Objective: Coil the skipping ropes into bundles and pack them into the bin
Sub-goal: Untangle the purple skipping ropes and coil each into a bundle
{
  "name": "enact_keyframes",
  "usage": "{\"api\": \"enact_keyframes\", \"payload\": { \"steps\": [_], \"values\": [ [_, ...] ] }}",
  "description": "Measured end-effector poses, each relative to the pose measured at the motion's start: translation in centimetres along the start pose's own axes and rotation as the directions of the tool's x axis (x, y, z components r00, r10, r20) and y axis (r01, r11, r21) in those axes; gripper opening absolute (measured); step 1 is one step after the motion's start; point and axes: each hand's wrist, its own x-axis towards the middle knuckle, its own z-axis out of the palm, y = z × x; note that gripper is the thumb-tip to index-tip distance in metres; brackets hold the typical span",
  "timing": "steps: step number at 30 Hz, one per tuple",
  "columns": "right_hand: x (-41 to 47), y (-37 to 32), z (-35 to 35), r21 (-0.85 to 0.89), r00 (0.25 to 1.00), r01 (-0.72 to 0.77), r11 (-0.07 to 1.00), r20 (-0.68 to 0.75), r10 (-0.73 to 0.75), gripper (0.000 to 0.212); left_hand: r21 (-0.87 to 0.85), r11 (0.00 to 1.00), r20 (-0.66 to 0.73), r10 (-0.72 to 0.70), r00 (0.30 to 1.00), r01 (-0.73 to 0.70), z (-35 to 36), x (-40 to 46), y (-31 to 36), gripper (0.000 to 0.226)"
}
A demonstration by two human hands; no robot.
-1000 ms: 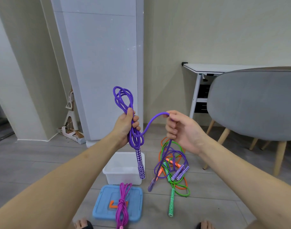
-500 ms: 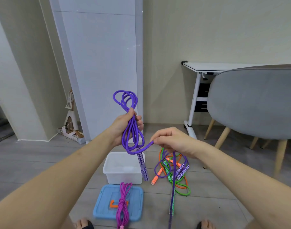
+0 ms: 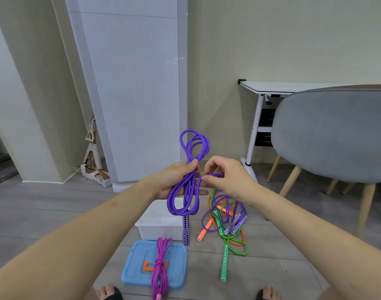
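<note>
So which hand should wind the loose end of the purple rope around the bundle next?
The right hand. It already pinches the free end of the purple skipping rope beside the bundle, while the left hand is busy gripping the folded loops at their middle, one handle hanging below.

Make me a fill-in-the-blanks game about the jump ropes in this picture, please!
1. The left hand holds a folded rope whose colour is ____.
2. The pink rope bundle lies on the blue ____.
3. The white bin sits on the ____.
4. The loose handle lying nearest the person's feet is coloured ____.

Missing words: purple; lid; floor; green
</note>
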Motion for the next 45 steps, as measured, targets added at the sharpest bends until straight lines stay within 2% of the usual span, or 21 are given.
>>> {"api": "enact_keyframes", "payload": {
  "steps": [2,5,10,16,20,22,25,28,30,32,34,36,38,40,42,45],
  "values": [
    [0.1,0.2,-0.1,-0.04,0.999,0.022,0.999,-0.037,-0.024,0.021,0.046,0.999,-0.008,-0.005,1.0,0.006,0.4,-0.1,-0.2,0.031],
    [0.2,0.5,-0.1,-0.082,0.996,0.013,0.997,-0.083,-0.02,0.025,0.114,0.993,-0.023,0.014,1.0,-0.011,0.7,0.1,-0.5,0.055],
    [0.4,0.8,-0.1,-0.134,0.988,0.061,0.989,-0.132,-0.079,0.025,0.143,0.989,0.043,0.026,0.999,-0.032,1.3,0.1,-0.7,0.033],
    [0.2,1.4,-0.2,-0.1,0.989,0.075,0.992,-0.116,-0.086,0.025,0.117,0.991,0.018,0.059,0.998,-0.061,1.8,-0.2,-0.4,0.028],
    [0.3,1.9,-1.0,0.084,1.0,-0.012,0.996,0.025,0.01,0.016,0.105,0.989,0.001,0.107,0.994,-0.106,1.9,-0.4,0.3,0.025],
    [0.1,2.9,-1.8,0.19,0.986,-0.138,0.972,0.123,0.115,0.022,0.071,0.991,-0.014,0.118,0.993,-0.117,1.7,-0.7,0.7,0.027],
    [-0.3,4.6,-3.0,0.314,0.921,-0.338,0.887,0.303,0.244,0.035,0.036,0.993,-0.004,0.109,0.994,-0.109,2.0,-1.1,1.6,0.037],
    [-0.5,5.8,-3.4,0.332,0.865,-0.446,0.831,0.399,0.304,0.038,0.039,0.998,0.045,0.037,0.998,-0.039,2.5,-1.3,2.7,0.051],
    [-0.2,6.5,-3.4,0.323,0.847,-0.473,0.819,0.424,0.322,0.039,0.039,0.998,0.146,-0.057,0.988,0.052,2.9,-1.5,3.3,0.04],
    [0.2,6.8,-3.2,0.303,0.829,-0.486,0.82,0.456,0.323,0.039,0.115,0.984,0.193,-0.158,0.968,0.138,2.9,-1.6,3.3,0.036],
    [0.5,7.2,-3.2,0.293,0.824,-0.482,0.825,0.472,0.314,0.037,0.23,0.953,0.158,-0.236,0.959,0.197,3.1,-1.5,3.0,0.042],
    [0.6,7.5,-3.4,0.271,0.836,-0.455,0.848,0.457,0.303,0.027,0.403,0.896,0.122,-0.255,0.959,0.187,3.5,-1.5,2.4,0.034],
    [0.9,7.6,-3.6,0.266,0.832,-0.468,0.843,0.455,0.318,0.024,0.603,0.78,0.096,-0.277,0.956,0.165,4.1,-1.6,1.7,0.027],
    [1.3,7.8,-3.5,0.298,0.786,-0.542,0.785,0.51,0.349,0.029,0.761,0.625,0.06,-0.334,0.941,0.173,4.2,-1.6,0.9,0.017],
    [1.6,7.5,-3.3,0.309,0.766,-0.572,0.76,0.534,0.359,0.026,0.836,0.515,0.008,-0.356,0.934,0.19,4.1,-1.4,-0.1,0.004],
    [1.8,6.7,-2.8,0.256,0.78,-0.563,0.786,0.478,0.404,0.028,0.875,0.437,-0.069,-0.308,0.949,0.206,3.0,-0.7,-1.8,0.008]
  ]
}}
